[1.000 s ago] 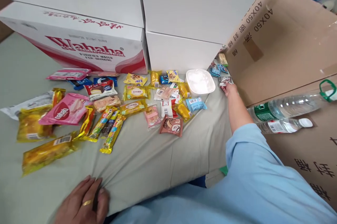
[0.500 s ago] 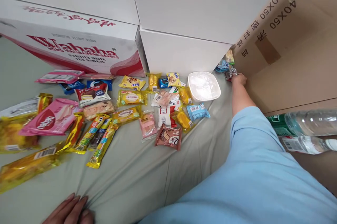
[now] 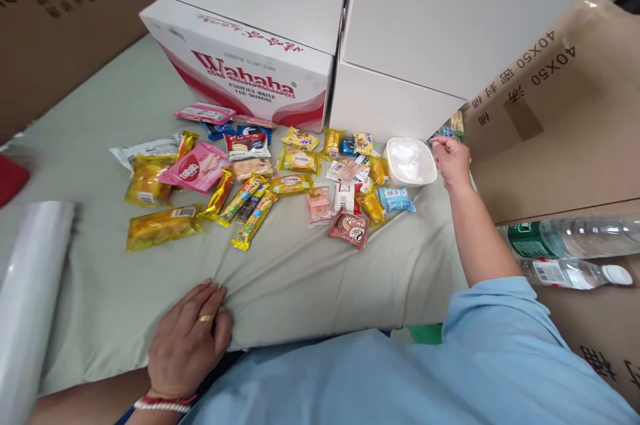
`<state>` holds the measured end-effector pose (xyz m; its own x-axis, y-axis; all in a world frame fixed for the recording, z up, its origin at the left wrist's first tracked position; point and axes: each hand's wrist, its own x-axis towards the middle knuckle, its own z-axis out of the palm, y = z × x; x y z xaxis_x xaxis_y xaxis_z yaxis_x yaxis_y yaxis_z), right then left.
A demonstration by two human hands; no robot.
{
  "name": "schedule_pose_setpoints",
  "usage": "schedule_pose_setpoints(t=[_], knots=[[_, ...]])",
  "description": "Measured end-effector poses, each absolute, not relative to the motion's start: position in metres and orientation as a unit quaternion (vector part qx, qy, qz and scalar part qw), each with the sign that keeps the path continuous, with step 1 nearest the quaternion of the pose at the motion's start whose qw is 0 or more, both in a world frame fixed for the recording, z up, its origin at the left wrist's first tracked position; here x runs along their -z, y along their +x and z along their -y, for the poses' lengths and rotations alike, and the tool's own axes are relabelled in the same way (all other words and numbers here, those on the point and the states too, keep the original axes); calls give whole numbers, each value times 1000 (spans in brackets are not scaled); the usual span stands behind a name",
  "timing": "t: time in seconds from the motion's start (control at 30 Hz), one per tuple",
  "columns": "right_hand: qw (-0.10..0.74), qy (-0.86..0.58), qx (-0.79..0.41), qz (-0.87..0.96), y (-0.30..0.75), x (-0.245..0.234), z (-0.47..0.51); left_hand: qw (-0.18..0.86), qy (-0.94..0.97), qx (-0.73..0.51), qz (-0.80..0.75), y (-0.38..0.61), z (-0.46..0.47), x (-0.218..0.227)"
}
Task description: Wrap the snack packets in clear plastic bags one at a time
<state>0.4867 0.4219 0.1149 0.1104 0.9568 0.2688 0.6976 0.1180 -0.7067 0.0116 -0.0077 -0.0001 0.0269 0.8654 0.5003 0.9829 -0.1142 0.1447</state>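
Note:
My right hand (image 3: 453,162) is closed, fingertips together beside the right rim of a white plastic bowl (image 3: 411,178). Whether they touch the rim or pinch something small is unclear. My left hand (image 3: 190,335), wearing a ring, lies flat on the green cloth (image 3: 280,285) near its front edge, fingers extended and holding nothing. Left of the bowl are a blue snack packet (image 3: 397,199), yellow-wrapped cakes (image 3: 299,160) and a brown packet (image 3: 349,230). Farther left lie a pink nabati packet (image 3: 196,168) and narrow yellow snack sticks (image 3: 254,220).
A white Wahaha carton (image 3: 250,78) and plain white boxes (image 3: 390,98) stand behind the snacks. On the right are a large cardboard box (image 3: 560,138) and two plastic bottles (image 3: 583,238). A clear plastic roll (image 3: 35,292) lies at left. Small packets (image 3: 456,123) sit in the back corner.
My right hand has drawn back from the corner packets to beside the bowl. The view has shifted, showing more on the left and all of my left hand.

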Motion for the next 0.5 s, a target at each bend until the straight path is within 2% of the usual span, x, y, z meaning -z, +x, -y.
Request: schedule_pose_setpoints(t=[0.07,0.17,0.23,0.33,0.4,0.5], knots=[[347,-624,-154,683,474,-120,-405,128,-703,248,654,13,9,1],[288,-667,-59,684,466,-124,-401,129,-701,255,653,14,9,1],[223,-709,-23,669,461,-123,-405,129,-698,264,653,14,10,2],[116,-740,-34,662,447,-118,-404,130,-691,275,656,14,11,4],[96,-743,-26,662,439,-117,-397,127,-685,284,659,15,12,5],[120,-742,15,659,433,-124,-385,112,-675,294,667,17,13,5]])
